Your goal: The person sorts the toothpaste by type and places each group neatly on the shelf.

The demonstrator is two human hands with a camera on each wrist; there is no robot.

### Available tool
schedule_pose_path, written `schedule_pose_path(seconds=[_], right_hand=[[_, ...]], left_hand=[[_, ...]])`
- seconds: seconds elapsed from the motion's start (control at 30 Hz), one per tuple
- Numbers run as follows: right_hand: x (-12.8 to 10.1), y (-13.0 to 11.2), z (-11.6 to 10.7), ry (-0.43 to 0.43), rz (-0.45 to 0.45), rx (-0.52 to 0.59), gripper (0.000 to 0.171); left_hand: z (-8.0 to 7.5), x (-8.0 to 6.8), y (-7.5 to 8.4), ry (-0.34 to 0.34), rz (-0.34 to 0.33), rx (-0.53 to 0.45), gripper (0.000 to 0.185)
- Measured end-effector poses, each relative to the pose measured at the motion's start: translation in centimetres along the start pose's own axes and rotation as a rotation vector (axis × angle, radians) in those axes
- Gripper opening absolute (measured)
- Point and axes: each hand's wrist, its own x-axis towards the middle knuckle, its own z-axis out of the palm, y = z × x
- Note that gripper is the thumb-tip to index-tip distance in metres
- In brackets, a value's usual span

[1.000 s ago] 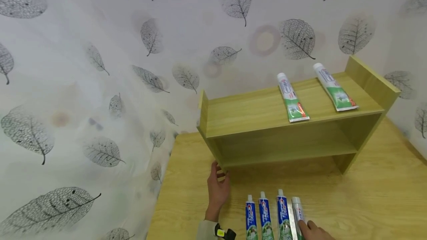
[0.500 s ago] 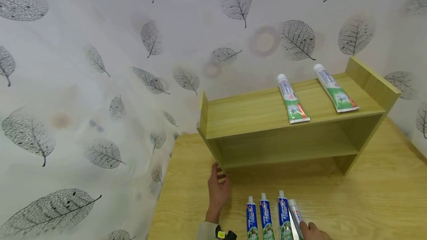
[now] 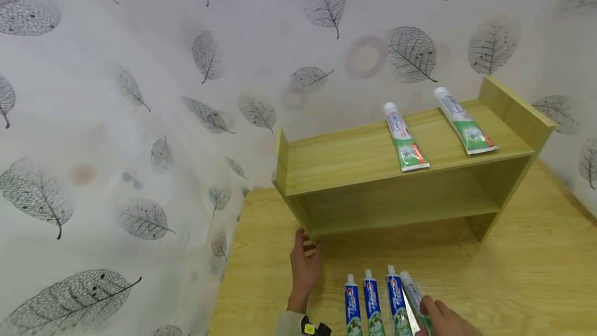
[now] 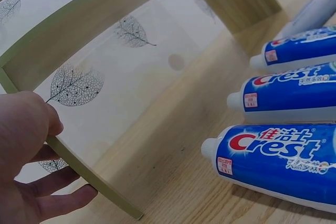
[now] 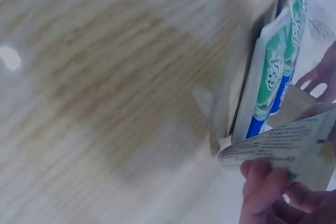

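My left hand (image 3: 306,269) grips the lower front end of the left side panel of a wooden shelf (image 3: 336,167). The left wrist view shows that hand's thumb and fingers around the panel (image 4: 86,174). At the bottom right of the head view, my right hand (image 3: 445,318) holds a white and green toothpaste tube (image 3: 412,290), tilted with its cap up and leftward. Printed small text on this tube (image 5: 286,141) faces the right wrist camera. Beside it lie three blue Crest toothpaste tubes (image 3: 396,302) in a row, caps toward the shelf.
Two white and green toothpaste tubes (image 3: 404,139) lie on the shelf's upper board, toward its right. The shelf stands on a wood-grain table (image 3: 541,268) before a leaf-patterned wall (image 3: 261,40). Its lower board runs just above the table.
The tube in my right hand has tilted, its cap end swinging left toward the nearest blue tube. My right hand has risen slightly in view. My left hand stays on the shelf panel.
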Motion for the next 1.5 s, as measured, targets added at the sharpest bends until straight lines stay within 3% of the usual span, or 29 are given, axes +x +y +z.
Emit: schedule_pose_path(seconds=[0.13, 0.27, 0.4, 0.53, 0.7, 0.87, 1.1, 1.2, 1.33, 1.5], right_hand=[[-0.7, -0.7, -0.6, 0.095, -0.015, -0.026, 0.029], [-1.1, -0.8, -0.7, 0.273, -0.081, -0.070, 0.032], [-1.5, -1.6, -1.0, 0.554, -0.175, -0.099, 0.041], [-1.3, -2.3, -2.1, 0.785, -0.335, -0.116, 0.046], [-1.1, -2.9, -3.7, 0.835, -0.440, -0.126, 0.045], [-1.1, -4.0, -5.1, 0.871, -0.508, -0.083, 0.030], [-1.8, -6.4, -6.5, 0.894, -0.532, -0.005, 0.034], [-2.0, -7.4, -7.3, 0.916, -0.560, 0.012, 0.024], [-2.0, -8.2, -8.4, 0.943, -0.607, 0.004, 0.012], [-1.8, -8.9, -9.7, 0.982, -0.668, -0.019, 0.018]], left_hand=[[0.0, -0.1, 0.0, -0.001, -0.005, 0.002, 0.054], [0.1, -0.1, -0.1, 0.005, 0.003, -0.008, 0.054], [0.2, 0.0, -0.1, 0.011, 0.015, -0.022, 0.056], [0.1, 0.0, -0.1, 0.004, 0.017, -0.018, 0.056], [0.1, 0.0, 0.0, 0.002, 0.022, -0.017, 0.054], [0.2, 0.0, -0.1, 0.003, 0.029, -0.019, 0.054], [0.2, 0.1, -0.2, 0.001, 0.029, -0.021, 0.057], [0.1, 0.1, -0.1, 0.002, 0.030, -0.022, 0.058], [0.1, 0.1, -0.2, 0.005, 0.034, -0.028, 0.057], [0.1, 0.2, -0.5, 0.007, 0.035, -0.027, 0.056]])
